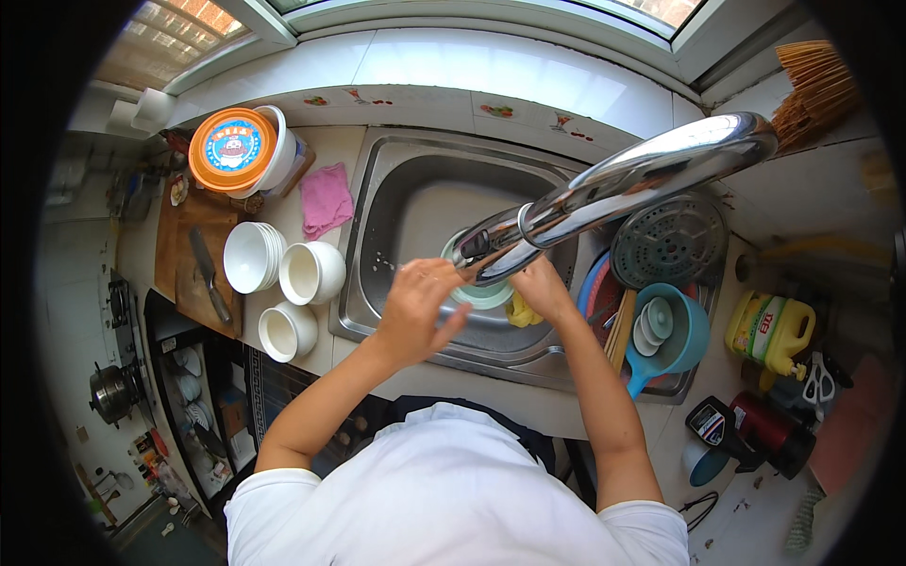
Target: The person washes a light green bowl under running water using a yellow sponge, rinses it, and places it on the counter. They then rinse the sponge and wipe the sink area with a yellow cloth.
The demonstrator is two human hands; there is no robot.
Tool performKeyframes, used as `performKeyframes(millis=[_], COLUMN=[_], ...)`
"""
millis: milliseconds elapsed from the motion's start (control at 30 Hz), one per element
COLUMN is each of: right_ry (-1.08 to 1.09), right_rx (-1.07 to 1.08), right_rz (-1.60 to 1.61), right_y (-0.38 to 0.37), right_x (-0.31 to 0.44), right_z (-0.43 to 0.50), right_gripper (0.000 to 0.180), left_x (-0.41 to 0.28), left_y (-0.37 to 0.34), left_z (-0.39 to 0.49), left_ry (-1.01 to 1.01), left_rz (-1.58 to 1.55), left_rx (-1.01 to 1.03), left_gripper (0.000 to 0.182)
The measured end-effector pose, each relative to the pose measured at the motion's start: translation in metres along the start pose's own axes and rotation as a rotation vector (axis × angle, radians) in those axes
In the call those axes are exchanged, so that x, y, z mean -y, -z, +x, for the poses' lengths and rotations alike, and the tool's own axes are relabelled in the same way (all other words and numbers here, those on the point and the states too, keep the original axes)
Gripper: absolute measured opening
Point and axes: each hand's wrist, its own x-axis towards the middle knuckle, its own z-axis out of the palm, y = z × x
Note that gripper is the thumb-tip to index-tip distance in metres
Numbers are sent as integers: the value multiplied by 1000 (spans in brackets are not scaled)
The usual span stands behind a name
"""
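A pale green bowl [488,296] is in the stainless steel sink [403,205], partly hidden under the chrome faucet [601,191]. My right hand [543,289] is at the bowl's right rim with a bunched yellow cloth [522,313] in its grip; the faucet covers part of the fingers. On the other side, my left hand [425,308] is raised over the sink, fingers apart and slightly blurred. Its fingertips come close to the spout's end, and whether they touch it I cannot tell. White drops or suds lie on the basin's left wall.
White bowls [251,258] and two white cups [311,272] stand left of the sink, near a pink cloth [327,201]. Further left, a knife [209,276] lies on a wooden cutting board [177,233]. A blue ladle-like scoop [679,332] holding small dishes sits at right, near a yellow jug [768,332].
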Motion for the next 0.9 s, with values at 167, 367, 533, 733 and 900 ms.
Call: performKeyframes(millis=[167, 367, 533, 733, 900], right_ry=[118, 49, 118, 116, 70], right_rx=[-47, -49, -83, -92, -41], right_rz=[-65, -30, 22, 120, 162], right_y=[-15, -20, -25, -26, -24], right_x=[19, 26, 12, 13, 16], right_z=[-4, -11, -11, -12, -16], right_gripper=[60, 59, 54, 50, 48], left_x=[-18, -8, -12, -15, -11], left_y=[-27, -57, -62, -53, -55], left_z=[7, 0, -10, -1, -5], left_ry=[184, 237, 250, 226, 158], left_rz=[71, 148, 170, 177, 221], left_rx=[499, 509, 534, 417, 398], left_gripper=[50, 44, 40, 36, 25])
